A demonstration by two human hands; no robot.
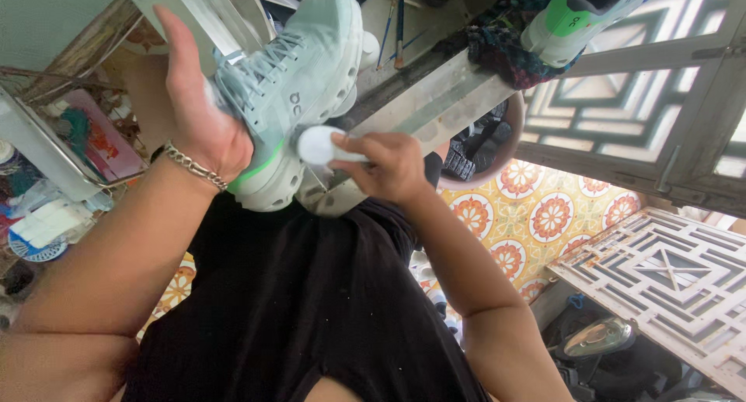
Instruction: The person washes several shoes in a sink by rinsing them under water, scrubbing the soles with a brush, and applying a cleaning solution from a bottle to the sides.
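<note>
Left hand [203, 122] up high, palm spread wide, fingers stretched straight, thumb tucked round the far side, chain bracelet at the wrist. Right hand [385, 165] lower, curled into a tight pinch, knuckles out, wrist bent inward. Both forearms bare, angled up from the bottom corners, elbows spread wide apart.

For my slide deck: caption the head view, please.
Left hand holds a pale green sneaker; right hand presses a white applicator to it.
</note>
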